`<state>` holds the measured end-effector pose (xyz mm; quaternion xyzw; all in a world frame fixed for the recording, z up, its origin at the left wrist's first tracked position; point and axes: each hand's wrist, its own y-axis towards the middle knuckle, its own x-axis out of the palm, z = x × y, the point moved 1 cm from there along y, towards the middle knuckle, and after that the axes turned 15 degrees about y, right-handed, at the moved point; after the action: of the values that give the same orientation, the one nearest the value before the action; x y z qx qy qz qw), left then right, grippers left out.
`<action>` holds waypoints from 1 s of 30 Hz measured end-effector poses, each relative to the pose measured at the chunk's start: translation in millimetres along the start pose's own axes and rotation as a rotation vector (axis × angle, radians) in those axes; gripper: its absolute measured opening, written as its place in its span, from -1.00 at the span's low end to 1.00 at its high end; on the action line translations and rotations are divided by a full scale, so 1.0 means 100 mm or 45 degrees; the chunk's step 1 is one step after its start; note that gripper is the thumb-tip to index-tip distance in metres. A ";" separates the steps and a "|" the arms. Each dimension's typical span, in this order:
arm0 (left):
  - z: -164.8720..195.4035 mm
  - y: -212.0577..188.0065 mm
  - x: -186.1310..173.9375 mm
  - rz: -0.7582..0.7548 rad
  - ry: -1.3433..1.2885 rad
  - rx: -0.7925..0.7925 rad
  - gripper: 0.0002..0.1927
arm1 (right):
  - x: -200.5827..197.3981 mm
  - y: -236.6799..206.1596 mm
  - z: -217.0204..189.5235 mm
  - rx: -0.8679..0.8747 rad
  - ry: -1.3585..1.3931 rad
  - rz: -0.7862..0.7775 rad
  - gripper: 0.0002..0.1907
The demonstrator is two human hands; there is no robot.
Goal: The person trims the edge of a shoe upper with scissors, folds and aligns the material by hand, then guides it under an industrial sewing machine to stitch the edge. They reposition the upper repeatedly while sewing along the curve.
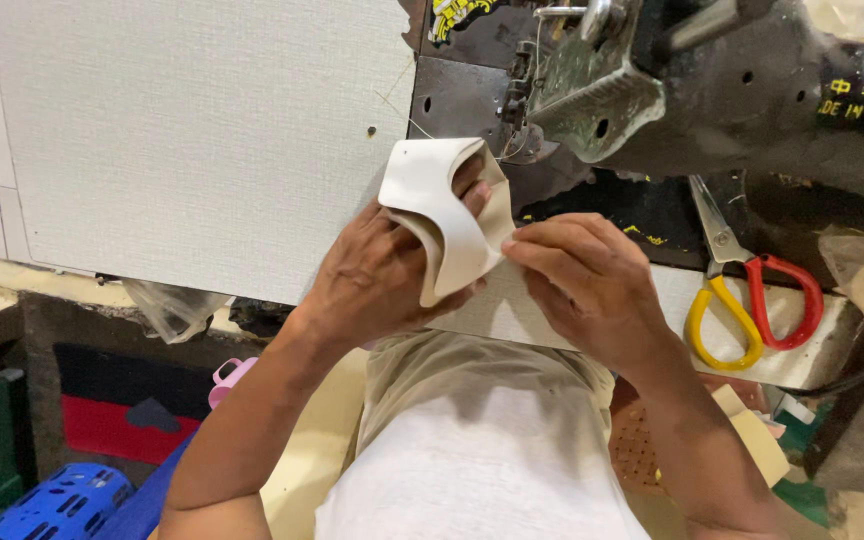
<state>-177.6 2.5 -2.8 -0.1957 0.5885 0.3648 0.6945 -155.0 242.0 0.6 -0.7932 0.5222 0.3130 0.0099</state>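
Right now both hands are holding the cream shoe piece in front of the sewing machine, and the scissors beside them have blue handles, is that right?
Not quite: the scissors have one yellow and one red handle, as the head view shows. The rest stands: the left hand and right hand hold the cream shoe piece before the sewing machine.

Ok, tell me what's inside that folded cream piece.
Fingers of the left hand reach into the folded cream piece; one fingertip shows through its opening. The right hand pinches its edge. The rest inside is covered.
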 end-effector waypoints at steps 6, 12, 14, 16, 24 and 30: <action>-0.03 -0.02 0.02 0.027 -0.234 -0.064 -0.13 | -0.01 0.23 0.06 0.840 0.437 0.391 -0.84; -0.04 -0.02 -0.03 0.061 -0.166 -0.013 -0.08 | 0.15 0.57 0.03 0.642 0.026 0.260 -0.80; -0.05 -0.04 -0.04 0.076 -0.221 -0.012 -0.07 | 0.19 0.58 -0.01 0.623 0.048 0.282 -0.84; -0.06 -0.09 -0.02 0.031 -0.261 -0.016 -0.06 | 0.22 0.56 -0.04 0.585 0.063 0.300 -0.87; 0.10 -0.48 -0.01 -0.138 -0.696 -0.505 -0.42 | 0.17 0.30 -0.24 0.622 0.387 0.419 -0.88; 0.30 -0.30 -0.01 0.192 -1.261 -0.791 -0.67 | 0.07 0.13 -0.60 0.621 0.453 0.444 -0.85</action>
<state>-135.4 3.1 0.0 -0.1538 0.0719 0.6164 0.7689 -135.1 209.8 49.2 -0.7085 0.7029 0.0330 0.0544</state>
